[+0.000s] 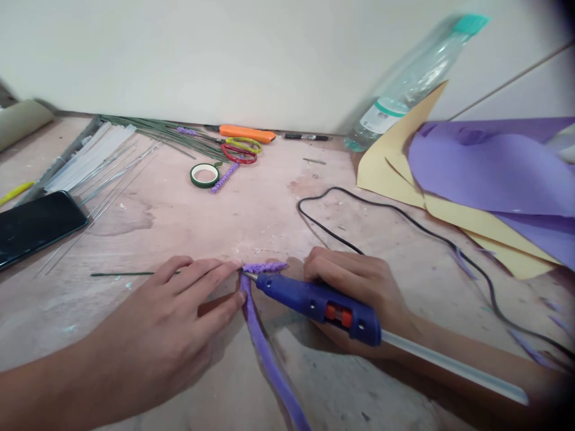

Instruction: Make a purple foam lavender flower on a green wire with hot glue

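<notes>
My right hand (354, 281) grips a blue hot glue gun (296, 294), with a clear glue stick (458, 368) poking out of its back. Its nozzle meets a purple paper strip (265, 344) where the strip joins a purple lavender-like flower head (267, 267). The flower head sits on a thin green stem (121, 274) that runs left beneath my left hand (179, 329). Between the left thumb and fingertips, the strip's upper end and the stem are pinched. The strip's other end trails down toward the front edge of the view.
A black cord (395, 209) loops at right, below yellow and purple paper sheets (485, 167) and a leaning water bottle (404, 96). Green tape (205, 175), scissors (240, 149) and an orange cutter (247, 133) lie behind. At left are a phone (40, 227) and glue sticks (90, 155).
</notes>
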`<state>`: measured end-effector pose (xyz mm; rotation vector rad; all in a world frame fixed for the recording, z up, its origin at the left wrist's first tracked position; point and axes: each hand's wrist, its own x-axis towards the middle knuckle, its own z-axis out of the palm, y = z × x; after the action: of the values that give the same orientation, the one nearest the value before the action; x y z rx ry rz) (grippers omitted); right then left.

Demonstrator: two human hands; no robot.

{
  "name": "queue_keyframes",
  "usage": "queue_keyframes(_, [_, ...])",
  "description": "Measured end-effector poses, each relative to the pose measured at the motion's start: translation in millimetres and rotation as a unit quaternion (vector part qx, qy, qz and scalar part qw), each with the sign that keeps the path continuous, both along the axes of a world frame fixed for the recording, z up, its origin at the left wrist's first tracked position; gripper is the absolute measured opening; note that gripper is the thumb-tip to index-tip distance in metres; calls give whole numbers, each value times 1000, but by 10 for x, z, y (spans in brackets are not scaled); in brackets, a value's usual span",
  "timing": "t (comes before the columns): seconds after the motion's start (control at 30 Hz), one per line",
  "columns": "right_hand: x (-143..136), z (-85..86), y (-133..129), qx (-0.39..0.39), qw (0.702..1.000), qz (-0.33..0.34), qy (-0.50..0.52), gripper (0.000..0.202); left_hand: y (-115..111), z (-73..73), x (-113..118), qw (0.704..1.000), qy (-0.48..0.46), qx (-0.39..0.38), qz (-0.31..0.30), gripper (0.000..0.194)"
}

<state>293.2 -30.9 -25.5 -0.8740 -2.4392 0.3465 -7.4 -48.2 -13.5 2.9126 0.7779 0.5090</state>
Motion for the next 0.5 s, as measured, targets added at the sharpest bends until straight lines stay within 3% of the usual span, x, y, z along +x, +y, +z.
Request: queue_keyframes(0.5, [-33, 25, -6, -9, 1000, -1, 10, 10, -49, -61, -29, 997, 53, 46, 9, 35])
